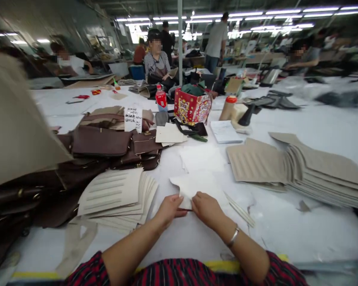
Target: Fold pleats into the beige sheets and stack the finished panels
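My left hand (169,210) pinches the near left edge of a white sheet (201,183), thumb above and fingers below. The sheet's left corner curls up, and a thin dark reddish edge shows beneath it. My right hand (208,209) is closed on the same near edge, its fingers curled and partly hidden. Beyond the sheet lie more white sheets (203,158) flat on the table. Several narrow pale strips (241,210) lie to the right of my right hand. A fanned stack of cream panels with raised ribs (115,190) rests left of my left hand.
Dark brown leather bags (101,141) are piled at the left. Fanned grey-beige panels (325,163) spread at the right. Further back stand a red patterned box (192,106), a red-labelled bottle (161,98) and a notepad (226,132). A blurred beige panel (20,123) looms at left; people work behind.
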A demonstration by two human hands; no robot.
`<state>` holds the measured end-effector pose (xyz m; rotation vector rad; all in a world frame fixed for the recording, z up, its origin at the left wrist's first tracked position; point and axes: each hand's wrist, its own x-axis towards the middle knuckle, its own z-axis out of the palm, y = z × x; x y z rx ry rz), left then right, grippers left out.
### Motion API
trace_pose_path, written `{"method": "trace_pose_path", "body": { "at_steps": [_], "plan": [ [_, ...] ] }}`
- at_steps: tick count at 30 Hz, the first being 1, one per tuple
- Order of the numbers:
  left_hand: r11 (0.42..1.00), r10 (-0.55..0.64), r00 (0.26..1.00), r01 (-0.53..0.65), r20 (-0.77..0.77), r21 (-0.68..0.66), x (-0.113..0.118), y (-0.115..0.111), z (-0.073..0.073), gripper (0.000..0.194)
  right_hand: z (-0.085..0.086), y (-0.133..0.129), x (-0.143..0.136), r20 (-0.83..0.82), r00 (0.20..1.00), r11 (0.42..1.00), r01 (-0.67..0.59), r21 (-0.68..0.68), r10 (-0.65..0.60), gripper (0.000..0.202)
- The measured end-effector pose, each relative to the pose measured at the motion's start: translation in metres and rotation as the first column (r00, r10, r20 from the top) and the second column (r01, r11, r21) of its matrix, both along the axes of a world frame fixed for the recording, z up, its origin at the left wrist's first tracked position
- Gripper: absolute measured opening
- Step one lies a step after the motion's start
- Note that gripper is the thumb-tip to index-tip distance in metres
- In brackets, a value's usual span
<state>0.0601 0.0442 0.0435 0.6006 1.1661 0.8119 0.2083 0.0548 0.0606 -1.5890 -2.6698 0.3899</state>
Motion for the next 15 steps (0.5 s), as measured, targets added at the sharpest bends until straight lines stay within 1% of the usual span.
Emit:
{"method": "trace_pose_path", "body": {
  "at_steps": [3, 5, 7, 9, 11, 13, 14, 15],
  "plan": [
    [0.999, -0.040, 0.999, 0.039, -0.013, -0.016, -0.002, -0.009, -0.005, 0.037, 0.001, -0.011, -0.007, -0.063, 0.994, 0.996, 0.087, 0.011, -0.087, 0.020],
    [0.996, -0.079, 0.997, 0.079, 0.010, -0.033, -0.003, -0.015, -0.003, 0.039, 0.002, -0.013, -0.008, -0.057, 0.994, 0.995, 0.096, -0.009, -0.097, 0.018],
    [0.992, -0.114, 0.992, 0.116, 0.044, -0.045, -0.003, -0.019, -0.001, 0.042, 0.003, -0.014, -0.009, -0.009, 0.996, 0.995, 0.094, -0.026, -0.094, 0.019],
    [0.989, -0.140, 0.989, 0.142, 0.053, -0.034, -0.002, -0.019, 0.001, 0.041, 0.003, -0.014, -0.009, 0.018, 0.996, 0.995, 0.090, -0.030, -0.090, 0.018],
    [0.987, -0.163, 0.986, 0.163, 0.029, -0.010, 0.000, -0.015, 0.004, 0.036, 0.002, -0.017, -0.012, 0.001, 0.994, 0.993, 0.112, -0.035, -0.112, 0.018],
    [0.980, -0.200, 0.980, 0.199, 0.000, 0.026, 0.001, -0.011, 0.007, 0.034, 0.001, -0.021, -0.016, -0.089, 0.980, 0.983, 0.176, -0.048, -0.180, 0.016],
    [0.972, -0.228, 0.973, 0.230, -0.031, 0.052, 0.000, -0.010, 0.008, 0.034, 0.000, -0.023, -0.017, -0.169, 0.959, 0.973, 0.220, -0.067, -0.229, 0.015],
    [0.961, -0.254, 0.964, 0.261, -0.080, 0.088, -0.002, -0.011, 0.008, 0.036, -0.001, -0.024, -0.015, -0.266, 0.920, 0.958, 0.271, -0.096, -0.287, 0.014]
  ]
}}
